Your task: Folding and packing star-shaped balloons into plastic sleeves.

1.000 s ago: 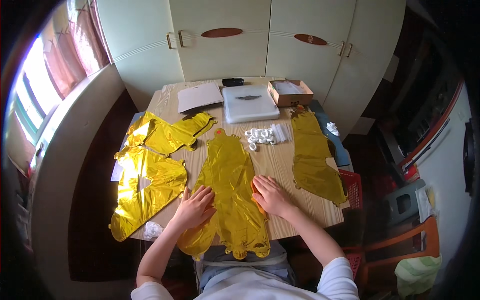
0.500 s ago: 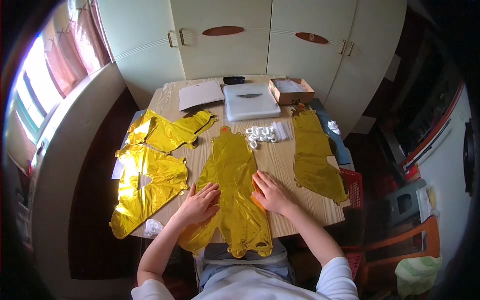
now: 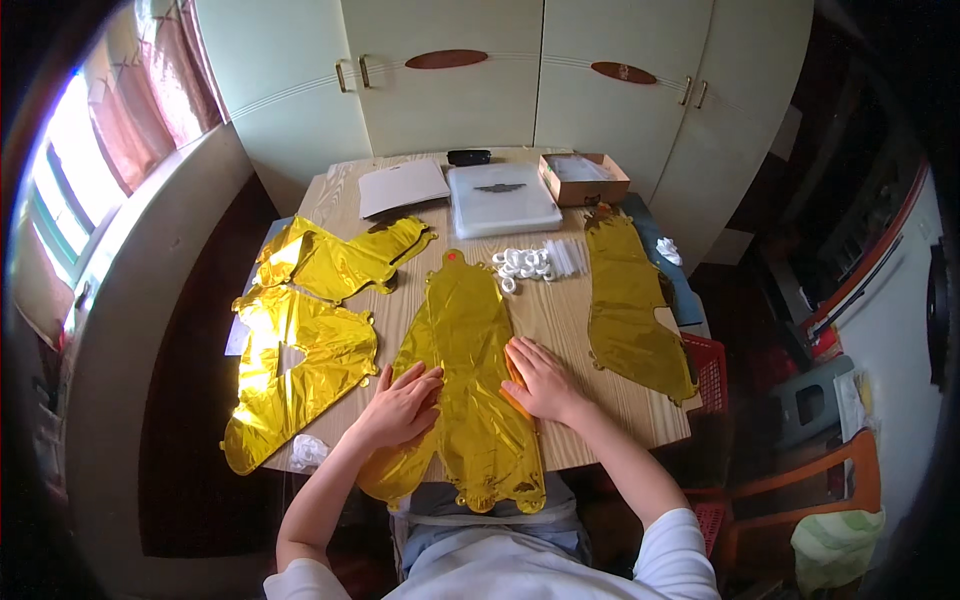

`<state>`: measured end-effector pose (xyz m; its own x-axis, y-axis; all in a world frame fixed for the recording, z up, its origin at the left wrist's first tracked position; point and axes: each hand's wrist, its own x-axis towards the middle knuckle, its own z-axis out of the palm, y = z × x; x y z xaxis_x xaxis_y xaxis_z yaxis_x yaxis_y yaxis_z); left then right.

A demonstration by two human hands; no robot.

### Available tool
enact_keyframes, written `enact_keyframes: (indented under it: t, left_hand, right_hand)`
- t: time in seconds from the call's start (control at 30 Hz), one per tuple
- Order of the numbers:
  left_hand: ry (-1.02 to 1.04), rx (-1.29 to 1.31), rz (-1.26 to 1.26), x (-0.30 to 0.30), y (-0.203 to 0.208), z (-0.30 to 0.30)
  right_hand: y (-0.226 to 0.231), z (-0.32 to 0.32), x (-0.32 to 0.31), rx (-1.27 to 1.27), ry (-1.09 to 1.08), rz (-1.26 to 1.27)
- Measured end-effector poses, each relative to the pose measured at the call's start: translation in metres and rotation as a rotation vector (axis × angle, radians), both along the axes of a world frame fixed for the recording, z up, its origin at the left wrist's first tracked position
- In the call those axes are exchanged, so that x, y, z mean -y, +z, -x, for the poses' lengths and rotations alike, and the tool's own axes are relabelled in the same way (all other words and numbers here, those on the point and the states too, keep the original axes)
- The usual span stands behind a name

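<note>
A flat gold foil balloon (image 3: pixel 465 350) lies lengthwise in front of me, its lower end reaching past the table's near edge. My left hand (image 3: pixel 402 405) rests on its left side, fingers stretched toward the middle. On the opposite edge lies my right hand (image 3: pixel 543 382), fingers extended and pointing up and inward. Both hands are open, though their undersides are hidden. To the left are two more crumpled gold foil balloons, an upper one (image 3: pixel 345 262) and a lower one (image 3: pixel 315 335). Another gold foil balloon (image 3: pixel 632 300) lies at the right.
Beyond the middle balloon are white ribbon rolls (image 3: pixel 522 264) and clear plastic tubes (image 3: pixel 566 257). Farther back sit grey card sheets (image 3: pixel 403 186), a stack of clear bags (image 3: pixel 505 212) and a cardboard box (image 3: pixel 585 192). White crumpled bundles (image 3: pixel 308 452) lie near the table (image 3: pixel 650 425) edges.
Both hands stay in nearly the same place on the middle balloon. The view has shifted very slightly; nothing has been picked up or let go.
</note>
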<state>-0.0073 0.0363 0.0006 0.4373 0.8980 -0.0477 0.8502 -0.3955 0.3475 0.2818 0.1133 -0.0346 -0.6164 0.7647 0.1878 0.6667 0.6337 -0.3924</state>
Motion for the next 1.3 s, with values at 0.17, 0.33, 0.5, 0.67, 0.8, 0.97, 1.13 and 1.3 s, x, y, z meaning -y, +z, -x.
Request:
enact_keyframes:
  t: [0.17, 0.33, 0.5, 0.67, 0.8, 0.97, 1.13, 1.3]
  left_hand:
    - [-0.002, -0.006, -0.008, -0.003, 0.000, -0.004]
    - [0.048, 0.101, -0.066, 0.004, -0.005, -0.002]
    - [0.052, 0.099, -0.133, 0.003, -0.009, -0.002]
    - [0.036, 0.066, -0.134, 0.002, -0.008, -0.003]
    - [0.039, 0.061, -0.135, 0.002, -0.009, -0.002]
    - [0.043, 0.053, -0.131, 0.002, -0.005, -0.004]
    - [0.040, 0.040, -0.120, 0.003, -0.003, -0.005]
    - [0.030, 0.013, -0.126, 0.002, -0.005, -0.005]
  right_hand:
    - [-0.007, -0.005, -0.004, -0.113, -0.024, 0.050]
    - [0.020, -0.029, 0.032, -0.245, 0.093, 0.145]
    - [0.040, -0.067, 0.102, -0.106, 0.349, -0.185]
    - [0.015, -0.071, 0.132, -0.078, 0.382, -0.408]
    - [0.010, -0.064, 0.136, -0.138, 0.342, -0.485]
    - [0.007, -0.067, 0.143, -0.142, 0.324, -0.510]
    - [0.009, -0.070, 0.150, -0.133, 0.323, -0.521]
    - [0.016, -0.075, 0.147, -0.187, 0.360, -0.351]
